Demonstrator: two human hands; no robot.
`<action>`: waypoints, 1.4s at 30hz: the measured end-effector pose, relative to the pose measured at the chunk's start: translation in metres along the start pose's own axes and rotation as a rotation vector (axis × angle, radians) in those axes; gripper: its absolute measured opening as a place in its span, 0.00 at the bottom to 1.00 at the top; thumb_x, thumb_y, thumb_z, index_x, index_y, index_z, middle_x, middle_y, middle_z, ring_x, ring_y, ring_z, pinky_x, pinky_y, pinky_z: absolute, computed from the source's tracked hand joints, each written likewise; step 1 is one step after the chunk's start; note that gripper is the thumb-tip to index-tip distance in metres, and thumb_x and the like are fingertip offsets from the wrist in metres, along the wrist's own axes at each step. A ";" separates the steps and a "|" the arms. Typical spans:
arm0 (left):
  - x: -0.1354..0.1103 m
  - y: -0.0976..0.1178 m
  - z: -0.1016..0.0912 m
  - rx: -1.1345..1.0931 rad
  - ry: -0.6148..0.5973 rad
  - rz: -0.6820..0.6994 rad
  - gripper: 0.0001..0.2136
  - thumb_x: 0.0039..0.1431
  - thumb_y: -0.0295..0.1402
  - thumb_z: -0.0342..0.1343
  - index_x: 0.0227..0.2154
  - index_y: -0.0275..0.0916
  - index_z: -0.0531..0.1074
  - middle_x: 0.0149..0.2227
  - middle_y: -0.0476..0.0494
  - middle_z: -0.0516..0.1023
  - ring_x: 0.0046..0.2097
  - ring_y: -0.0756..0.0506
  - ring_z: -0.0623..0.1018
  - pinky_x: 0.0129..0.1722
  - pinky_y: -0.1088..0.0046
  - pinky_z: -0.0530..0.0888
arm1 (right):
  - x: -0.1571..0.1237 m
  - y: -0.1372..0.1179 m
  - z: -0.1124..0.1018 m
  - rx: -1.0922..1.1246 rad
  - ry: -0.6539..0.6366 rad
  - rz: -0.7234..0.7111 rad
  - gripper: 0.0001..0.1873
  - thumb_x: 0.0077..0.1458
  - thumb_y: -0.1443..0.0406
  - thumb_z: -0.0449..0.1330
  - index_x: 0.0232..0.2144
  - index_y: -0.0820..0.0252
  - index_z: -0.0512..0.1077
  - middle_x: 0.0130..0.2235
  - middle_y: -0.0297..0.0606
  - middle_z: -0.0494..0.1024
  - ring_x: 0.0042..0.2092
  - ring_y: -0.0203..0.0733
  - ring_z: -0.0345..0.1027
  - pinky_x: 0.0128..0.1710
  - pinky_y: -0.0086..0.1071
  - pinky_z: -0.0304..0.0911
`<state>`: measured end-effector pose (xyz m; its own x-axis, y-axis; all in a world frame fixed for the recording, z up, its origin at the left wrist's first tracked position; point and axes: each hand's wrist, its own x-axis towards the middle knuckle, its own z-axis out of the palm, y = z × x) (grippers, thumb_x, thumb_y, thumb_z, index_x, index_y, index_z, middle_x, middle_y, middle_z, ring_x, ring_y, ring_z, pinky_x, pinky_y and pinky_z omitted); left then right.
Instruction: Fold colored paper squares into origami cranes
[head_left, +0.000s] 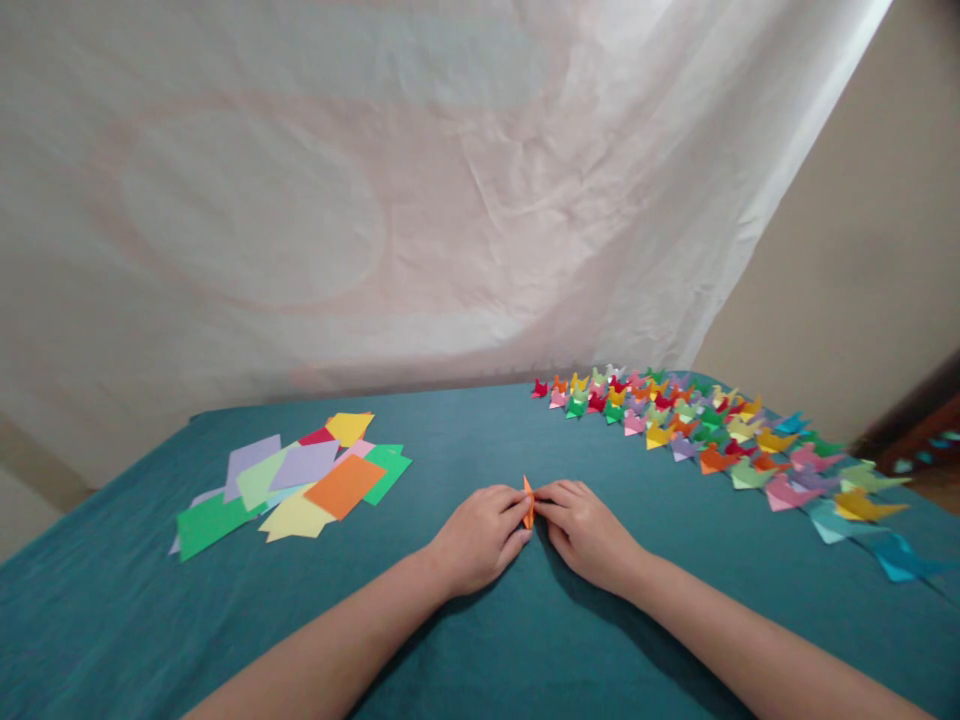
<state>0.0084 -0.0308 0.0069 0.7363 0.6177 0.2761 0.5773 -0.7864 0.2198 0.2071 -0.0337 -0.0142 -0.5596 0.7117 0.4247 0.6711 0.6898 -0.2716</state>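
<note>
A narrow folded piece of orange paper (529, 503) stands between my two hands over the middle of the table, its pointed ends up and down. My left hand (486, 535) pinches it from the left with thumb and fingers. From the right, the fingertips of my right hand (589, 530) meet the same piece, curled close together. The fingers cover part of the paper, so its full folded shape is hidden.
Loose coloured paper sheets (300, 480) overlap in a pile on the left of the green-blue tablecloth (465, 430). Rows of small folded paper cranes (712, 458) in many colours fill the right side. Behind the table hangs a pale cloth (420, 200).
</note>
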 end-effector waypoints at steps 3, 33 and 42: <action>0.000 0.000 0.000 0.004 0.000 0.004 0.16 0.62 0.33 0.47 0.53 0.38 0.64 0.50 0.38 0.70 0.52 0.42 0.69 0.52 0.60 0.67 | 0.000 0.000 -0.002 -0.011 0.006 -0.007 0.17 0.54 0.75 0.51 0.42 0.58 0.74 0.42 0.41 0.75 0.45 0.42 0.65 0.46 0.38 0.60; 0.002 0.004 -0.009 0.249 -0.073 0.098 0.13 0.61 0.36 0.50 0.42 0.33 0.72 0.41 0.38 0.76 0.46 0.41 0.72 0.49 0.61 0.68 | 0.001 0.002 0.001 -0.034 -0.010 0.009 0.16 0.51 0.76 0.54 0.39 0.59 0.75 0.43 0.39 0.76 0.46 0.44 0.63 0.46 0.38 0.58; 0.006 -0.008 -0.006 0.201 -0.022 0.097 0.09 0.64 0.31 0.48 0.38 0.38 0.73 0.35 0.44 0.78 0.40 0.46 0.75 0.43 0.69 0.69 | 0.000 0.005 -0.001 0.002 -0.023 -0.033 0.19 0.49 0.76 0.52 0.42 0.61 0.74 0.43 0.39 0.76 0.46 0.45 0.63 0.48 0.40 0.57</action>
<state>0.0055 -0.0207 0.0126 0.7983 0.5406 0.2655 0.5604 -0.8282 0.0014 0.2112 -0.0303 -0.0143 -0.5925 0.6916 0.4130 0.6513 0.7130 -0.2595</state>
